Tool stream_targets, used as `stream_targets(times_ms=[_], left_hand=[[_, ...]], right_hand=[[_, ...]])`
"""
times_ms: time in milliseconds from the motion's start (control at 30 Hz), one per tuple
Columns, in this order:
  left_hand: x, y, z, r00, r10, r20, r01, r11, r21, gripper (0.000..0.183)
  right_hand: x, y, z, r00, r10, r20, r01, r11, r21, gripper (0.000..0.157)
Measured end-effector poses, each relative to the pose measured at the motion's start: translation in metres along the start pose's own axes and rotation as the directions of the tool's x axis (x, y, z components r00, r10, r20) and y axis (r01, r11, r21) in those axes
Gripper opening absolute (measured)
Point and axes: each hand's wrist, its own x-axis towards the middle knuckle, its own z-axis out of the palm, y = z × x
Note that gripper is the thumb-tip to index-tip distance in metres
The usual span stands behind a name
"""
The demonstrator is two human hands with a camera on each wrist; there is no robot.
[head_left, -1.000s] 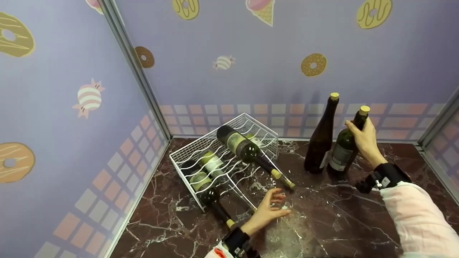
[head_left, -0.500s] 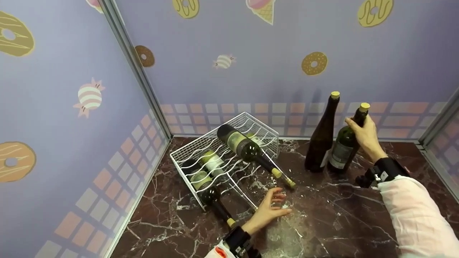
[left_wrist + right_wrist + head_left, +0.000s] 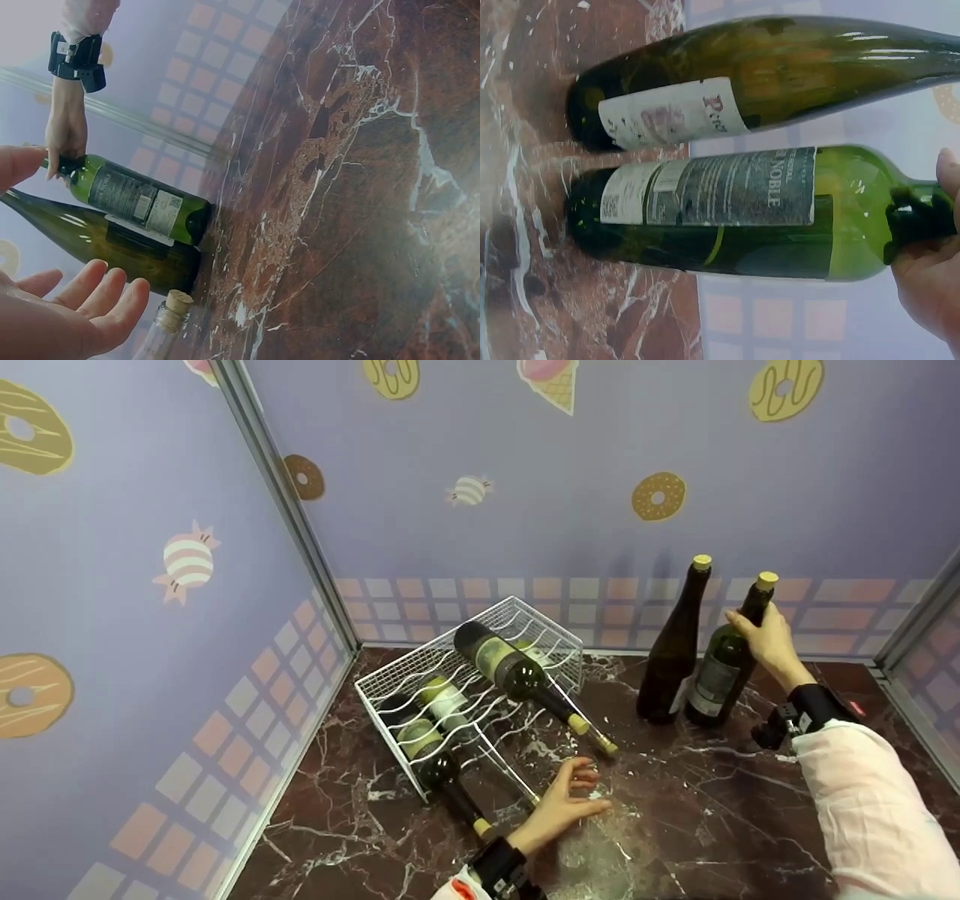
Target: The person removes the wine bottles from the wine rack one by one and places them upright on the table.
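Gripping green bottle (image 3: pixel 717 681) nr its top: R hand (image 3: pixel 768 642); tall dark bottle (image 3: pixel 670 660) just beside. L hand (image 3: pixel 559 808) loosely spread, nr wire rack (image 3: pixel 409 669) w/ wine bottles (image 3: pixel 493 660).

Soft, even light; faint shadows on the wall (image 3: pixel 555 525), glare on the surface (image 3: pixel 720 810), glints on the held bottle (image 3: pixel 735 214); wrist views hazy.

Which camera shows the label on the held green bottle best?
The right wrist view: the label appears largest there, with "NOBLE" readable. The left wrist view shows it smaller, print too small to read; the head view shows it smallest, dark above a pale strip.
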Motion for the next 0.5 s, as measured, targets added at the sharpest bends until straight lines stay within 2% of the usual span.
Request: stream_targets(times_ms=[200,333,433,500], left_hand=[[-0.001,0.0,0.002,1.0,-0.018,0.004,0.018,1.0,-0.006,0.066],[0.0,-0.001,0.002,1.0,-0.013,-0.005,0.013,1.0,-0.012,0.064],[0.0,-0.002,0.001,1.0,-0.015,-0.012,0.015,1.0,-0.011,0.064],[-0.001,-0.002,0.0,1.0,-0.018,-0.013,0.018,1.0,-0.003,0.065]], right_hand=[[-0.004,0.003,-0.001,1.0,0.018,0.011,-0.017,0.999,-0.03,0.063],[-0.007,0.002,-0.004,0.999,0.035,0.007,-0.035,0.999,-0.016,0.072],[-0.008,-0.007,-0.007,0.998,0.026,-0.064,-0.023,0.998,0.051,0.078],[-0.009,-0.017,-0.007,0.986,-0.002,-0.169,0.016,0.996,0.086,0.077]])
